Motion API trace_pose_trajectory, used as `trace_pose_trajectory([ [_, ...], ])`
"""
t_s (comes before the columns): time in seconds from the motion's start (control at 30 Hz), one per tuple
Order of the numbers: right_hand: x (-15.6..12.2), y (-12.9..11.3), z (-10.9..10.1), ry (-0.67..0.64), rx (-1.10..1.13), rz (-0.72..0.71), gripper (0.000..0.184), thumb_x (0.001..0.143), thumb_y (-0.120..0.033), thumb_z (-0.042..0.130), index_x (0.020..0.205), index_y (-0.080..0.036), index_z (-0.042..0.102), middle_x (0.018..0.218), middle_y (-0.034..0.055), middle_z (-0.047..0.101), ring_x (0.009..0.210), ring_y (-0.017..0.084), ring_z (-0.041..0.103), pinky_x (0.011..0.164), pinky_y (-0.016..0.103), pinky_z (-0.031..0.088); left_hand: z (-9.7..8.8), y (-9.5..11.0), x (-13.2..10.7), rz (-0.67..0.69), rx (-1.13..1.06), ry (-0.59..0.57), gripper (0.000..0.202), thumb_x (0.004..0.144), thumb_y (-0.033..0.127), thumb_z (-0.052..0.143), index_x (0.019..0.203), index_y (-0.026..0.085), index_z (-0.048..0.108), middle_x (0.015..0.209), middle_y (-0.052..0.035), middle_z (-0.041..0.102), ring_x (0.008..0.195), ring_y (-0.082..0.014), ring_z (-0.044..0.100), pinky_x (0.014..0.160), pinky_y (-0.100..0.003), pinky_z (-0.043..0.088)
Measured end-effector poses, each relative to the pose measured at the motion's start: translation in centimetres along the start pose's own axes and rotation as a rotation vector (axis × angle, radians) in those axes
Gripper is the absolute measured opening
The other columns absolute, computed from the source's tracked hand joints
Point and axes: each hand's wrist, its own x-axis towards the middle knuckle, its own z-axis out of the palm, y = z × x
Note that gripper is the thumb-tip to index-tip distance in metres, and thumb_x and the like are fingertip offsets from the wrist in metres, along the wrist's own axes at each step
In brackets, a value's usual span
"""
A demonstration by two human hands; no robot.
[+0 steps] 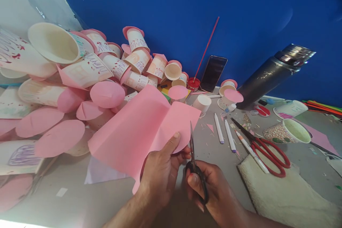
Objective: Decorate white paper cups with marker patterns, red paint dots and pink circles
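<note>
My left hand grips a large sheet of pink paper, its thumb pressed flat on top near the right edge. The sheet is creased and curls up at the left, with a curved cut edge by my fingers. In my right hand are small scissors with black handles. Their blades point away from me and meet the paper's right side, just beyond my left fingertips. A white sheet lies partly under the pink paper.
Many decorated paper cups with pink paper tops are heaped at left. To the right lie white markers, red-handled scissors and a cloth. A phone and a dark flask lean against the blue wall.
</note>
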Motion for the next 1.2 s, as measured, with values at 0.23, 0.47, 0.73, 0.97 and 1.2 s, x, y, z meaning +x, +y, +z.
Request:
trace_pose_trajectory([
  [0.23,-0.1,-0.1,0.0,0.002,0.01,0.01,0.069,0.076,-0.086,0.068,0.072,-0.019,0.053,0.055,-0.004,0.048,0.044,0.005,0.035,0.041,0.02,0.025,-0.2,0.3,0.2,-0.01,0.08,0.045,0.051,0.058,0.044,0.095,0.084,0.007,0.074,0.069,-0.0066,0.066,0.065,-0.0182,0.064,0.063,-0.03,0.055],
  [0.47,0.0,-0.2,-0.1,0.009,-0.01,0.075,0.073,0.068,-0.091,0.069,0.072,-0.02,0.052,0.054,-0.0045,0.048,0.042,0.004,0.032,0.04,0.02,0.025,-0.2,0.6,0.1,0.053,0.094,0.021,0.038,0.065,0.037,0.09,0.08,0.006,0.075,0.071,-0.0084,0.067,0.067,-0.0204,0.065,0.068,-0.036,0.057],
  [0.73,-0.2,-1.0,-0.3,-0.002,-0.075,0.11,0.075,0.068,-0.093,0.066,0.07,-0.02,0.052,0.052,-0.0054,0.046,0.043,0.005,0.033,0.042,0.021,0.026,-0.4,1.1,0.1,0.077,0.124,0.055,0.035,0.063,0.033,0.09,0.079,0.005,0.076,0.074,-0.0104,0.07,0.069,-0.0214,0.066,0.065,-0.035,0.059],
  [0.97,-0.1,-0.8,-0.1,-0.002,-0.058,0.126,0.075,0.065,-0.093,0.068,0.071,-0.021,0.051,0.053,-0.005,0.049,0.041,0.005,0.032,0.04,0.021,0.025,-0.7,1.5,0.0,0.072,0.108,0.025,0.038,0.06,0.033,0.093,0.079,0.004,0.076,0.075,-0.0114,0.07,0.07,-0.0227,0.067,0.065,-0.036,0.059],
  [1.2,-0.1,-0.6,-0.2,-0.013,-0.032,0.11,0.073,0.067,-0.091,0.069,0.07,-0.02,0.051,0.053,-0.0051,0.049,0.04,0.004,0.032,0.041,0.021,0.024,-0.8,1.4,0.2,0.09,0.098,-0.037,0.039,0.064,0.035,0.091,0.085,0.004,0.077,0.078,-0.0107,0.071,0.068,-0.0213,0.067,0.068,-0.037,0.06],
])
